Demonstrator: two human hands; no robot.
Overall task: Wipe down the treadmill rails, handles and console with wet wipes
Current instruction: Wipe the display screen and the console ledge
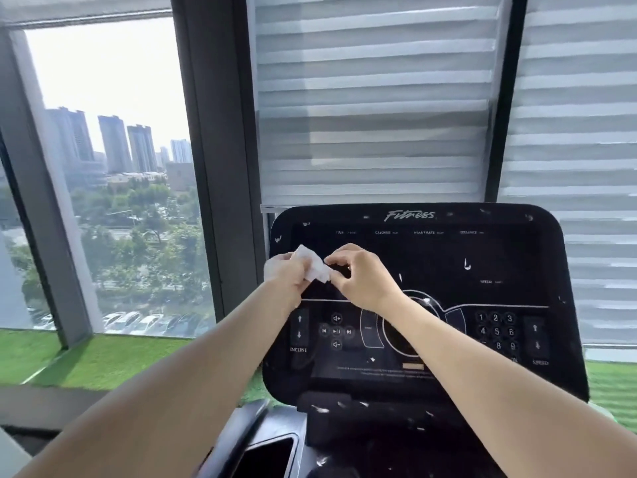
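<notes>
A black treadmill console point(482, 257) with white button markings and the word "Fitness" along its top fills the right half of the view. A small crumpled white wet wipe point(312, 265) hangs in front of the console's upper left part. My left hand point(284, 274) grips the wipe from the left. My right hand point(358, 277) pinches its right edge with thumb and fingertips. Both forearms reach up from the bottom of the frame. The rails and handles are mostly out of sight.
A tall window point(113, 174) with a dark frame stands to the left, and striped blinds point(375, 98) hang behind the console. Green artificial turf point(103, 360) covers the floor beyond. A dark tray with a glossy black surface point(265, 457) lies below the console.
</notes>
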